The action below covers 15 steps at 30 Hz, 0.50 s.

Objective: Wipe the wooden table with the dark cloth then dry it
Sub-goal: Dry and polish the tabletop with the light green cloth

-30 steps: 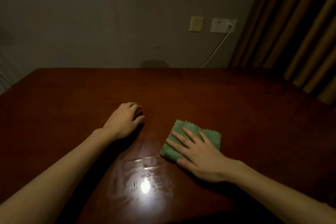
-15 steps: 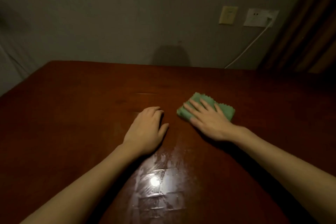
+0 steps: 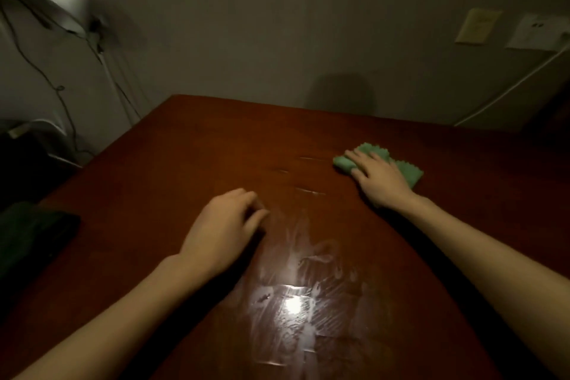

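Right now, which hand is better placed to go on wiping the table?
The right hand: it already presses flat on the green cloth. The left hand rests on the table and holds nothing.

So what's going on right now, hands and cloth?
Right hand flat on green cloth, pressing it to the wooden table. Left hand resting on the table, loosely curled, holding nothing. Wet streaks near edge. Dark cloth lies left, untouched.
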Available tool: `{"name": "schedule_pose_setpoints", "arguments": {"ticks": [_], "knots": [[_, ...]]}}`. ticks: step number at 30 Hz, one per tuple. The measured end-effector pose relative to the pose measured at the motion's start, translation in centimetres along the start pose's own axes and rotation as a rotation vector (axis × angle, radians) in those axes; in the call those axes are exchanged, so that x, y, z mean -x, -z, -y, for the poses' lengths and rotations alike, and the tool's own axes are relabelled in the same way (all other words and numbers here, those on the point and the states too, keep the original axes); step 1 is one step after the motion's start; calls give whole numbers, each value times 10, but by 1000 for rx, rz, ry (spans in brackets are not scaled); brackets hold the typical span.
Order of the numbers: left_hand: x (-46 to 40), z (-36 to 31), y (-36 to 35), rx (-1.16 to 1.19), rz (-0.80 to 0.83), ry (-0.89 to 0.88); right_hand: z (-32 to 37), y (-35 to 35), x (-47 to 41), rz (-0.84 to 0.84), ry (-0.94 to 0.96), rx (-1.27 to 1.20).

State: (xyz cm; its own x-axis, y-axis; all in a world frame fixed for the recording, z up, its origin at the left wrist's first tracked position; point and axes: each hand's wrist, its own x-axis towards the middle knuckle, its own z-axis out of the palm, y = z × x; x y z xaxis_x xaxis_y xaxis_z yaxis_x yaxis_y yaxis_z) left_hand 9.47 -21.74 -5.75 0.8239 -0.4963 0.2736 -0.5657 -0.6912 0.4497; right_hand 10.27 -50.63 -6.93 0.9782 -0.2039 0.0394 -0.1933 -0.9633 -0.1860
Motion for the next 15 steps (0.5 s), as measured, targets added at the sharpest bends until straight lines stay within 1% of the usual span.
{"name": "schedule_pose_setpoints", "arguments": {"ticks": [2,3,5,7,9,12,15], "knots": [[12,19,16,35,3,116,13,-5,-24,-85,-39,-100],[17,24,21,32,10,143,19,-6,-33,-103,-57,-125],[24,30,27,7,17,164,29,-7,-44,-93,-83,-117],[27,34,29,-10,15,164,47,-10,-47,-40,-64,-62],[25,40,30,-16,-2,179,77,-17,-43,19,49,-15],[19,51,30,-13,-52,230,131,-29,-22,138,325,16],[19,58,31,7,-53,299,153,-29,16,194,572,64]]}}
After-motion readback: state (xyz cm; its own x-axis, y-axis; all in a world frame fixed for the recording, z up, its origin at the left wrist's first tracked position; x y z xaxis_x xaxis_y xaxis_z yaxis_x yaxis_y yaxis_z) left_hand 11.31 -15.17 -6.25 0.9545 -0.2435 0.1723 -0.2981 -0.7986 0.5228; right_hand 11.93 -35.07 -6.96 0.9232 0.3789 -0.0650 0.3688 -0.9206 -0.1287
